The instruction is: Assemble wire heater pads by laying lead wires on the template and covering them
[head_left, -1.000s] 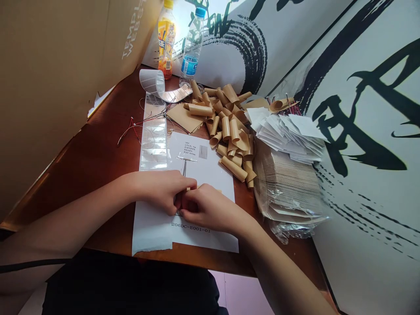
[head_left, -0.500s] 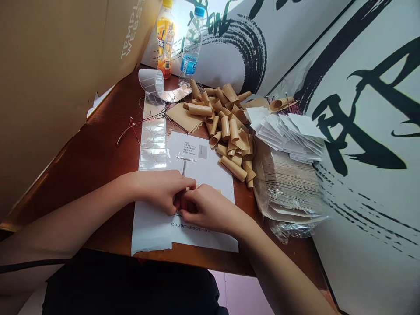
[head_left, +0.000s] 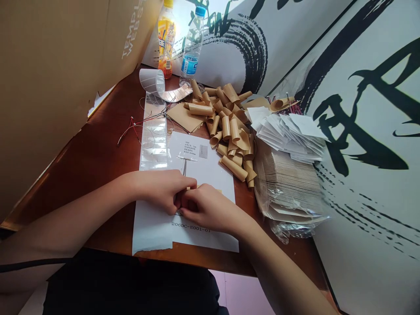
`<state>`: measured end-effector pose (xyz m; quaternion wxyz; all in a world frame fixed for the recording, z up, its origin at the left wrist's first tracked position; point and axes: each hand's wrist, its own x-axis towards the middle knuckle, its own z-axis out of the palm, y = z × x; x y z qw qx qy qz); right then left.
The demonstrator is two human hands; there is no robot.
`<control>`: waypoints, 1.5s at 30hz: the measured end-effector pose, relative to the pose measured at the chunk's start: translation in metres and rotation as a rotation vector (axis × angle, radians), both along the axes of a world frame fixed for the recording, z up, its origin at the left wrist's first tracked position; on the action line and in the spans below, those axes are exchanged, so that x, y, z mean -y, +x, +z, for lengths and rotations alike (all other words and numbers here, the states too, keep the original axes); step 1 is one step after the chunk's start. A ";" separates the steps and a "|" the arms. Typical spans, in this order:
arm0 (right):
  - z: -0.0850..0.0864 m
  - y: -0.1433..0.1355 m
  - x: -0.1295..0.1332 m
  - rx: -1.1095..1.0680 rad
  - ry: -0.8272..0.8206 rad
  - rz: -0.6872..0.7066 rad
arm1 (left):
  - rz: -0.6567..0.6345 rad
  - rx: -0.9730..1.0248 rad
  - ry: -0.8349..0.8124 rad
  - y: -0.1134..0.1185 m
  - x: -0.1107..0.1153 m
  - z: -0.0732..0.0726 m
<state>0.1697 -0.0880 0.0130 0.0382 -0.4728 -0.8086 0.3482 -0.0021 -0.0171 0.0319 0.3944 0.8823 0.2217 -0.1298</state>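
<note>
My left hand point(head_left: 166, 189) and my right hand point(head_left: 208, 209) meet over a printed white sheet point(head_left: 216, 175) near the table's front edge. Both have curled fingers pressed together, and what they grip is too small and hidden to name. A bit of tan paper point(head_left: 218, 190) shows just behind my right hand. Beyond the knuckles, a thin grey piece point(head_left: 184, 166) with a clear strip across its top lies on the sheet. To the left runs a strip of clear labels point(head_left: 154, 144), its far end curled up.
Rolled brown papers point(head_left: 226, 127) are heaped behind the sheet. White slips point(head_left: 288, 133) top a bagged card stack point(head_left: 292, 183) at right. Red and black wires point(head_left: 133, 124) lie left. An orange bottle point(head_left: 166, 41) and a clear bottle point(head_left: 192, 52) stand behind; cardboard point(head_left: 65, 87) rises left.
</note>
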 end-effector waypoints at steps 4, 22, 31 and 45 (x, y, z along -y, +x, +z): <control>0.002 0.000 0.000 0.005 -0.011 0.004 | 0.008 -0.008 -0.005 0.001 0.001 0.001; 0.003 -0.001 0.001 0.017 -0.019 -0.020 | 0.001 -0.007 -0.001 0.001 0.000 0.001; 0.003 0.001 0.002 0.012 -0.008 -0.006 | 0.003 -0.002 -0.010 0.000 0.000 0.001; 0.003 -0.002 0.003 0.034 0.002 -0.024 | 0.009 -0.019 0.000 0.001 0.000 0.001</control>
